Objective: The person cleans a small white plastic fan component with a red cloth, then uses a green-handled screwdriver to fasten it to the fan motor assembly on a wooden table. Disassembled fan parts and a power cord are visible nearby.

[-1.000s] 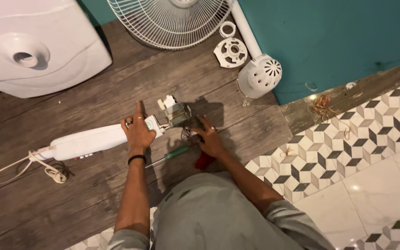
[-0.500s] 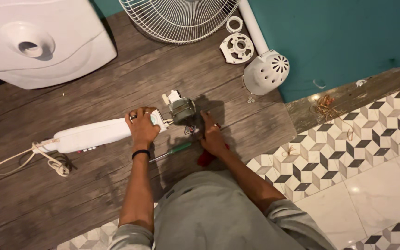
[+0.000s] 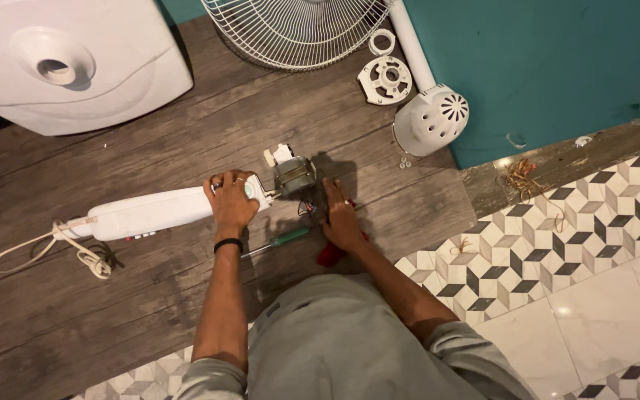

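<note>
Head view: left hand (image 3: pixel 231 201) fingers curled over the white fan neck housing (image 3: pixel 150 212), pinning it to the wood floor (image 3: pixel 112 311). Right hand (image 3: pixel 341 220) fingers extended flat, touching wiring beside the exposed fan motor (image 3: pixel 293 175). Both forearms reach forward.

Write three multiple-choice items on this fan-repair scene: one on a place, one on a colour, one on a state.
1. Where does the green-handled screwdriver lie?
A. on the patterned tiles
B. on the wooden floor between the forearms
C. on the white round fan base

2. What colour is the wall?
A. teal
B. yellow
C. white

3. What is the left hand doing?
A. resting open on the floor
B. holding the screwdriver
C. gripping the white plastic fan column

Key: 1 B, it rests on planks below both hands; 2 A, the painted surface is teal; 3 C, its fingers wrap the column's end beside the exposed metal fan motor.
</note>
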